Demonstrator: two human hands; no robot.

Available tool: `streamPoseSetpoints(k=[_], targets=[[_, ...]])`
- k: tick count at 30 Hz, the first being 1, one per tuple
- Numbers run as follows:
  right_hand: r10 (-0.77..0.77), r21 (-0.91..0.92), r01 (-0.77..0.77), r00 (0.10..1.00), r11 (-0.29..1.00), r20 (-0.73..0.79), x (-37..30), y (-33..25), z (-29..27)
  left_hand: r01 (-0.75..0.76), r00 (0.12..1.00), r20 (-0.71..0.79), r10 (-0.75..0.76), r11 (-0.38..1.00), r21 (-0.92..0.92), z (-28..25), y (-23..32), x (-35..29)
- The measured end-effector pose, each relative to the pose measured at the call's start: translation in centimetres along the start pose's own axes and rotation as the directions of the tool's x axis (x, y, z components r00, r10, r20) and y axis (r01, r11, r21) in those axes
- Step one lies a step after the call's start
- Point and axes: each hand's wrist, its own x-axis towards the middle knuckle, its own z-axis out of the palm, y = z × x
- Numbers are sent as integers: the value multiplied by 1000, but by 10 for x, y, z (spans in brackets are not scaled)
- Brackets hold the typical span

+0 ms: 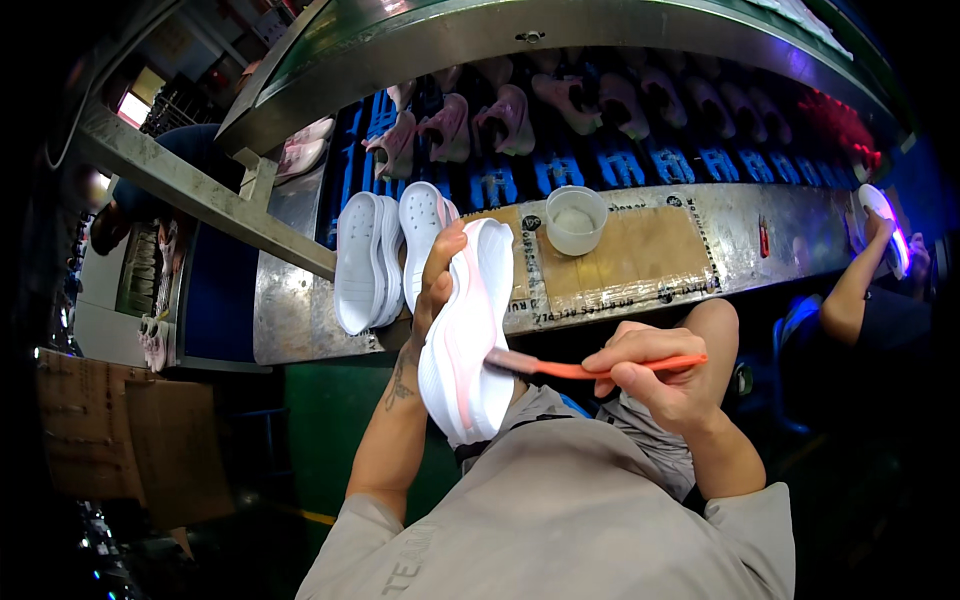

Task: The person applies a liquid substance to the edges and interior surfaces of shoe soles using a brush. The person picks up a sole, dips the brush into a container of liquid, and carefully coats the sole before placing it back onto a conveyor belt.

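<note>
My left hand (436,275) is wrapped round a white and pink shoe sole (467,335), which it holds up on edge in front of my body. Closed round an orange-handled brush (570,368) is my right hand (655,375). The brush's bristle end lies against the side of the sole. Beyond my left hand, more white soles (362,262) stand propped on the metal bench, one of them (421,225) partly behind the held sole. A translucent plastic cup (575,222) with pale contents sits on the brown taped cardboard (635,265).
Pink shoe uppers (506,118) ride in rows on a dark conveyor (620,165) with blue holders behind the bench (800,230). A metal beam (210,195) crosses at left. At right, a co-worker's hand (880,220) holds a sole under violet light. A small red tool (763,238) lies nearby.
</note>
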Motion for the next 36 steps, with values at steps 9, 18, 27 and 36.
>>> streamPoseSetpoints(k=[9,18,27,36], targets=[[112,142,-111,994,984,3,-9,-25,14,-197,967,-3,254,759,620,3,2,-6],[243,416,-161,958,895,-150,6,-19,24,-646,615,512,600,12,763,0,-3,8],[187,335,-59,912,940,-365,17,4,-9,-438,872,351,341,226,870,16,-6,-32],[296,394,-24,703,919,-647,-29,66,-51,116,853,520,47,954,-276,94,100,41]])
